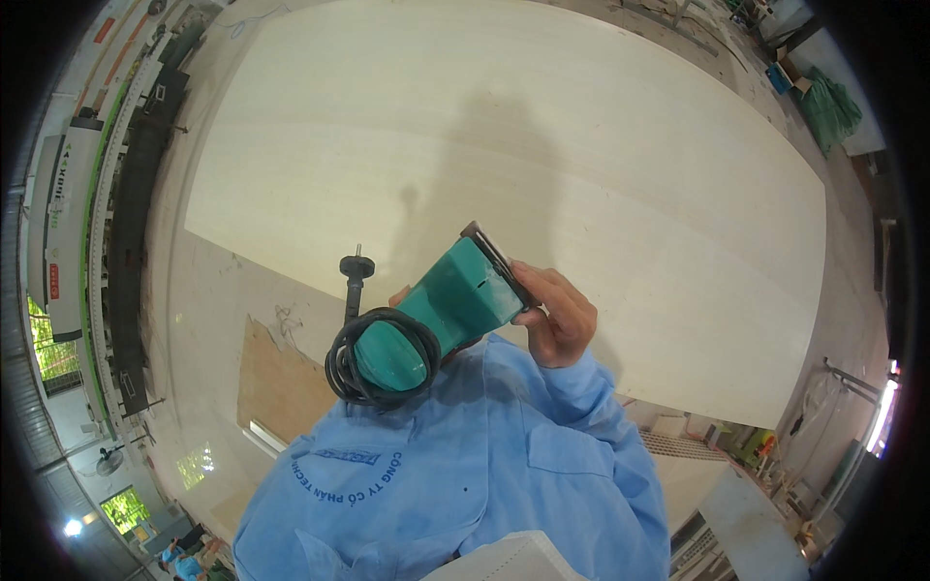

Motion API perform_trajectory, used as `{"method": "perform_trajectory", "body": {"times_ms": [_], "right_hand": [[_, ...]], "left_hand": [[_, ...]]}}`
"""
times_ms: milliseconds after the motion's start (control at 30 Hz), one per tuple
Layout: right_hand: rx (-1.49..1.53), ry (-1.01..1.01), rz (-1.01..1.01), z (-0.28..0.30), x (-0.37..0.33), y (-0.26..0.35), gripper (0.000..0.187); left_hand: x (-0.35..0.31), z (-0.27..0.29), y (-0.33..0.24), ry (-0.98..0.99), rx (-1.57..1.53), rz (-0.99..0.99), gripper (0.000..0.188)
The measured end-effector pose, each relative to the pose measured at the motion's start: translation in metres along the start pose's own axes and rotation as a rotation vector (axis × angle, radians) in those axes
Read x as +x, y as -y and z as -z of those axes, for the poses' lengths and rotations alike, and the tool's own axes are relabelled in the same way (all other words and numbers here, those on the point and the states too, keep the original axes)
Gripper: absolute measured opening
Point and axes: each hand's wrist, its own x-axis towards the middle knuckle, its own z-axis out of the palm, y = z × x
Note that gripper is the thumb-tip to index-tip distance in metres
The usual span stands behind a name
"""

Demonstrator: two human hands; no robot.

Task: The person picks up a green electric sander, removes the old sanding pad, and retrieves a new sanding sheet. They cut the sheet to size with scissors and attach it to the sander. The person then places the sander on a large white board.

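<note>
A teal electric sheet sander [463, 295] is held up in front of my chest, tilted, with its flat pad [494, 257] facing up and to the right. My right hand [560, 315] grips the pad end, thumb and fingers at its edge. Of my left hand [399, 295] only a bit of finger shows beside the sander's body; the rest is hidden behind it. A black power cord [341, 363] is coiled around the rounded end of the tool. Its plug [356, 269] sticks up to the left.
A large pale wooden sheet [659, 194] lies beyond my hands, my shadow across it. A brown board piece [276, 378] is at left. Along the left side runs a long machine [73, 232] with a green stripe. A green bag [830, 107] stands far right; people in blue [184, 560] are at lower left.
</note>
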Motion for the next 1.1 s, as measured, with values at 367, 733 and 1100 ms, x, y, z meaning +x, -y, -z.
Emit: {"method": "perform_trajectory", "body": {"times_ms": [367, 733, 1100], "right_hand": [[0.082, -0.068, -0.096, -0.002, -0.005, 0.0, 0.036], [0.138, 0.01, -0.478, 0.034, 0.003, 0.003, 0.042], [0.379, 0.186, -0.432, 0.035, 0.008, 0.013, 0.046]], "left_hand": [[0.015, 0.014, 0.053, -0.171, -0.032, 0.229, 0.035], [0.013, 0.003, 0.062, -0.158, -1.257, 0.295, 0.055], [0.005, -0.006, 0.033, -0.163, -0.85, 0.231, 0.045]]}}
